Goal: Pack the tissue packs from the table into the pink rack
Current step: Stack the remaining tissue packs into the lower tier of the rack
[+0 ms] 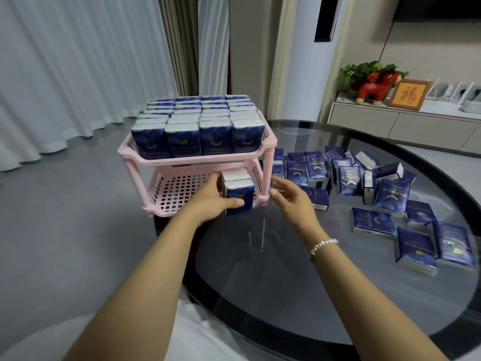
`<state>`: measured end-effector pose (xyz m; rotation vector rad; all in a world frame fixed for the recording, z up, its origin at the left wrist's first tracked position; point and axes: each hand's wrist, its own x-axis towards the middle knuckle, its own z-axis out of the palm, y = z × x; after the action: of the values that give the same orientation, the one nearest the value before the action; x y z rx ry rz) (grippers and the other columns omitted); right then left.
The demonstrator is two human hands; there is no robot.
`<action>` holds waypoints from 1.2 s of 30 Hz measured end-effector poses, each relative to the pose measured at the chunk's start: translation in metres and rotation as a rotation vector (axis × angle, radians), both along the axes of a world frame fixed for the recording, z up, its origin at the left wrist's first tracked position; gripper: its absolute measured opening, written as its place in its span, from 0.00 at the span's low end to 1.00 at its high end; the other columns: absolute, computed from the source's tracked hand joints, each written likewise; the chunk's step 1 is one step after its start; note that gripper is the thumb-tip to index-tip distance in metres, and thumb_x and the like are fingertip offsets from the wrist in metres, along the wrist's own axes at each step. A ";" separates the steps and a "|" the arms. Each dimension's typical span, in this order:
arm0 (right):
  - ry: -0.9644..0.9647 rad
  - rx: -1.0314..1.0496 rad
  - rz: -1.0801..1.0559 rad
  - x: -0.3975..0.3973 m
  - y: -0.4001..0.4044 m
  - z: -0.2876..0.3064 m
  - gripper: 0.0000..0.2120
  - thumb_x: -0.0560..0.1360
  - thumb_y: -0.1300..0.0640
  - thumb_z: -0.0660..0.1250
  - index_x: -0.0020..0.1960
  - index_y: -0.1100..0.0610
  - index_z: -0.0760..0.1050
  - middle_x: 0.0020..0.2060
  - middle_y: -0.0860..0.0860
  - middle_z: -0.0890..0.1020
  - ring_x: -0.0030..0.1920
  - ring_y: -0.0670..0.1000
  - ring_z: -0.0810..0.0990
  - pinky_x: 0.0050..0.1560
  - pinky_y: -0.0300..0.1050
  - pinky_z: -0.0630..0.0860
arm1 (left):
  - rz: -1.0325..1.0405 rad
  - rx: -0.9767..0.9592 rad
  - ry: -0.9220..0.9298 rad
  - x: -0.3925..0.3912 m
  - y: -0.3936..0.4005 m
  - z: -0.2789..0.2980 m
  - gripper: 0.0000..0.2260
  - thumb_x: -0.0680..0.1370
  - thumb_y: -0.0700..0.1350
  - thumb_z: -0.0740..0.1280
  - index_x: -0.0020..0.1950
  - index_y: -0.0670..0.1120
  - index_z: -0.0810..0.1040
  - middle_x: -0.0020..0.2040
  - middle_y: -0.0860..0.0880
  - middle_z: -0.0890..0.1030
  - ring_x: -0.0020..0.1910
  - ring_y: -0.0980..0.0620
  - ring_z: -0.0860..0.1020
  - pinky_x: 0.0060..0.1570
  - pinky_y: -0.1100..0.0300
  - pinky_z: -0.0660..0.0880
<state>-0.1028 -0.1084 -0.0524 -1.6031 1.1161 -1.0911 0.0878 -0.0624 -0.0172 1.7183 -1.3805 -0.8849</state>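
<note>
A two-tier pink rack [182, 188] stands at the left edge of the round glass table [286, 295]. Its top tier is packed with several upright blue tissue packs [197, 121]. My left hand [216, 198] grips a small stack of blue tissue packs [238, 190] at the right front of the lower tier, thumb across the front pack. My right hand [289, 195] hovers just right of the rack, fingers relaxed, holding nothing. Several loose tissue packs [390, 196] lie scattered on the table to the right.
The lower tier's grid floor is bare to the left of the held stack. A low cabinet [406, 123] at the back right carries a red toy horse [374, 86], a plant and a framed picture. Curtains hang at the left over grey floor.
</note>
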 end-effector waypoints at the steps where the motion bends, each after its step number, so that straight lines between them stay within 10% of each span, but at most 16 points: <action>1: 0.025 -0.012 -0.020 0.008 -0.004 -0.003 0.13 0.76 0.58 0.66 0.60 0.55 0.76 0.53 0.47 0.80 0.52 0.47 0.79 0.54 0.39 0.75 | 0.016 -0.003 -0.021 0.002 -0.008 -0.001 0.34 0.70 0.42 0.76 0.71 0.46 0.63 0.66 0.51 0.72 0.64 0.51 0.72 0.64 0.58 0.67; 10: 0.102 -0.148 -0.138 0.026 -0.016 -0.025 0.08 0.76 0.57 0.65 0.54 0.56 0.78 0.48 0.48 0.79 0.46 0.45 0.78 0.45 0.27 0.71 | 0.058 0.012 -0.067 0.000 -0.075 -0.023 0.33 0.70 0.45 0.75 0.70 0.48 0.63 0.66 0.47 0.74 0.64 0.46 0.73 0.64 0.48 0.72; 26: 0.113 -0.176 -0.154 0.026 -0.017 -0.029 0.09 0.76 0.57 0.65 0.56 0.56 0.78 0.49 0.47 0.78 0.45 0.42 0.77 0.44 0.21 0.69 | 0.159 -0.020 -0.204 -0.018 -0.097 -0.031 0.15 0.80 0.47 0.63 0.65 0.44 0.69 0.63 0.48 0.75 0.62 0.47 0.74 0.52 0.60 0.64; 36: 0.091 -0.149 -0.137 0.026 -0.015 -0.028 0.10 0.77 0.56 0.65 0.57 0.54 0.78 0.50 0.46 0.78 0.46 0.40 0.77 0.45 0.23 0.69 | 0.144 -0.035 -0.170 -0.022 -0.090 -0.030 0.21 0.78 0.43 0.66 0.70 0.45 0.65 0.67 0.45 0.73 0.66 0.44 0.72 0.54 0.61 0.63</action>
<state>-0.0772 -0.1234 -0.0800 -1.7267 1.2452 -1.2258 0.0662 -0.1525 -0.0470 1.8748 -1.3524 -0.6448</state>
